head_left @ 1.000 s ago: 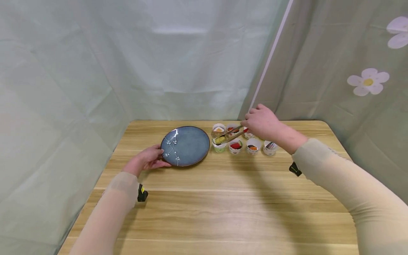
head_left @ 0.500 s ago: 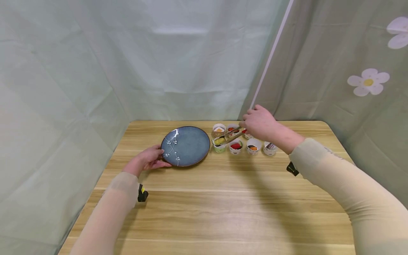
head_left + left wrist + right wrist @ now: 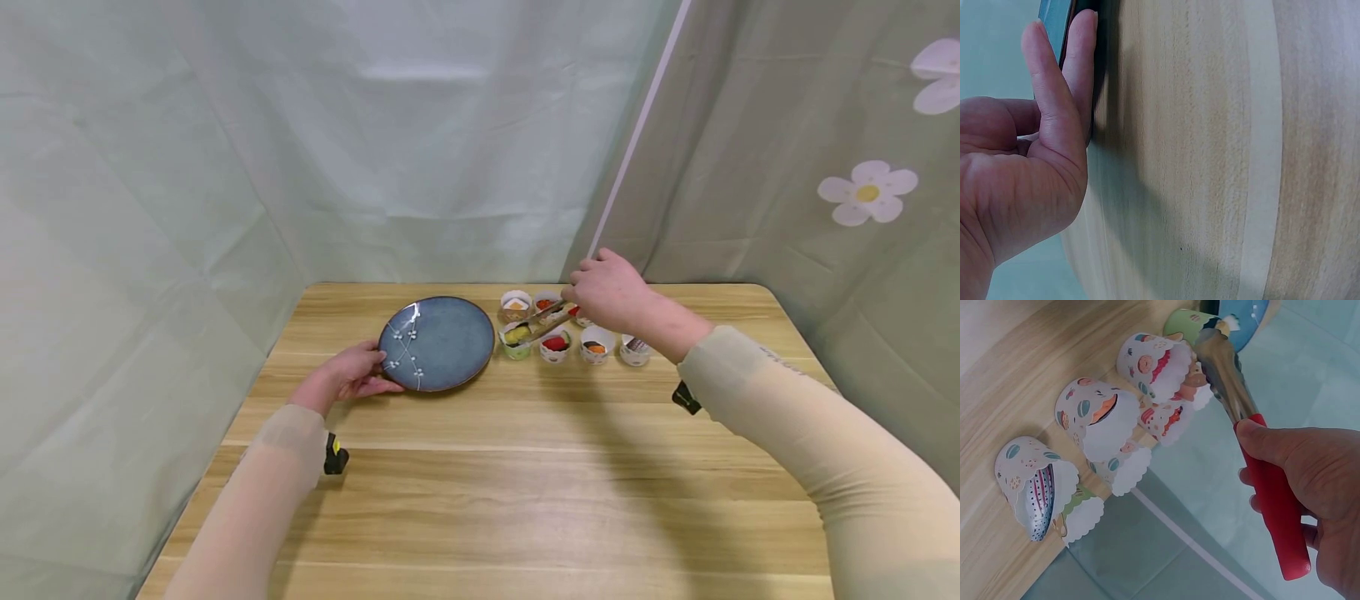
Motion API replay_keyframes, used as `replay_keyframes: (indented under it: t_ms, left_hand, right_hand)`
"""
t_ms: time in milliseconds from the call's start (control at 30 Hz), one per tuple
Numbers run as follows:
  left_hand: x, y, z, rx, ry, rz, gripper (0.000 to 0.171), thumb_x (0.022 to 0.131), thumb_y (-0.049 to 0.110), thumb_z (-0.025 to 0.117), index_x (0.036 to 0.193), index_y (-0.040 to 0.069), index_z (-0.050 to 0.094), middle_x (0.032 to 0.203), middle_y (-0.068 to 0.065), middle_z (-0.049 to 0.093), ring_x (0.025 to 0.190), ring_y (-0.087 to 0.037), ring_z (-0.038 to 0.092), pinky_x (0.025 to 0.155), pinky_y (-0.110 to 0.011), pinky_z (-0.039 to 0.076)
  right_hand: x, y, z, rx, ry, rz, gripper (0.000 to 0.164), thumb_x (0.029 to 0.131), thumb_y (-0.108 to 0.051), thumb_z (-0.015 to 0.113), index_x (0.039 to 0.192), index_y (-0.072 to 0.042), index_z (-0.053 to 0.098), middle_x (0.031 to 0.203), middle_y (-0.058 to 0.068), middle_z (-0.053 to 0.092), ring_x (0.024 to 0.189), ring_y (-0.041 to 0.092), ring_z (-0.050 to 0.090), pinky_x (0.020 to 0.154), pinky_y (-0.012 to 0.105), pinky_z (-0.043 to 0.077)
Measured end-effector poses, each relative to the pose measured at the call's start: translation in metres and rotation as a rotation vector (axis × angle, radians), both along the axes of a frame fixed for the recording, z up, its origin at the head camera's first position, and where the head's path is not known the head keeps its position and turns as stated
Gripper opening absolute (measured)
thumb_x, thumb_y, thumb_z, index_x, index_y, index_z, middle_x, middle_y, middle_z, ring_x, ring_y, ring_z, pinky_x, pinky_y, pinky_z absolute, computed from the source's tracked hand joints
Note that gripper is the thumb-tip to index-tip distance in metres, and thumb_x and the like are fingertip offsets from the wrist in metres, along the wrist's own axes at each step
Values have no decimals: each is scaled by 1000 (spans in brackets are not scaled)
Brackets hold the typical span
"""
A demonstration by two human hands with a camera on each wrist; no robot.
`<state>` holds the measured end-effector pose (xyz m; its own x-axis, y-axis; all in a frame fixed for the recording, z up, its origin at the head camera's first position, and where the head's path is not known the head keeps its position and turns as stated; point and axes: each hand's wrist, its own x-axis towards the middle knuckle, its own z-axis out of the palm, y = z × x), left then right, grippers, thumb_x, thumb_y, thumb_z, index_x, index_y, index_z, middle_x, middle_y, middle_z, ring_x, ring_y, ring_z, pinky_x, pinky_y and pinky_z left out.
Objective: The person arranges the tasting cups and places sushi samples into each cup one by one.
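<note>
At the rim of a dark blue oval plate [image 3: 450, 346] with white blossom branches, my left hand [image 3: 362, 372] holds the left side, thumb over the edge and fingers low beside it. My right hand [image 3: 1316, 481] grips metal tongs [image 3: 1275, 506] by their red handles. The tong tips reach down into a green paper cup [image 3: 516, 352] right beside the plate, around a yellow piece [image 3: 516, 334] that looks like toy food. Whether the tips pinch that piece, I cannot tell.
Several patterned paper cups stand in two rows right of the plate. One holds a red piece [image 3: 555, 342], another an orange and black piece [image 3: 595, 347], and the far right cup [image 3: 1035, 487] a spotted silvery piece. Pale curtains [image 3: 480, 142] hang behind the wooden table [image 3: 480, 500].
My right hand has shifted slightly left and down, and the tong tips with the yellow piece sit lower in the green cup. My left hand and the plate stay put.
</note>
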<state>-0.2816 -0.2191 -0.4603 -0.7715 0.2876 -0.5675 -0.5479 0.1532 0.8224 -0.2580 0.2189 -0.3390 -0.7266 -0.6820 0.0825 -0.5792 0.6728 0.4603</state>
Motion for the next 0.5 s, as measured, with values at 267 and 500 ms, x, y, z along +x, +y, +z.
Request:
replay_keyframes:
  t_ms: [267,500]
  left_hand:
    - [0,0,1,-8,7,-4,57,114,18,23,165,16,-3,136,-31,48,82,-28,76,71,-28,62]
    - [-1,0,1,-9,4,-4,57,114,18,23,165,16,-3,139,-31,46,83,-29,76,71,-28,62]
  right_hand:
    - [0,-2,3,8,-10,-11,15,89,-17,79,104,-20,79,90,1,72,81,22,59,70,38,41]
    - [1,-2,4,-3,-8,-8,20,88,-19,80,108,-20,79,91,1,71,83,23,59,73,39,43]
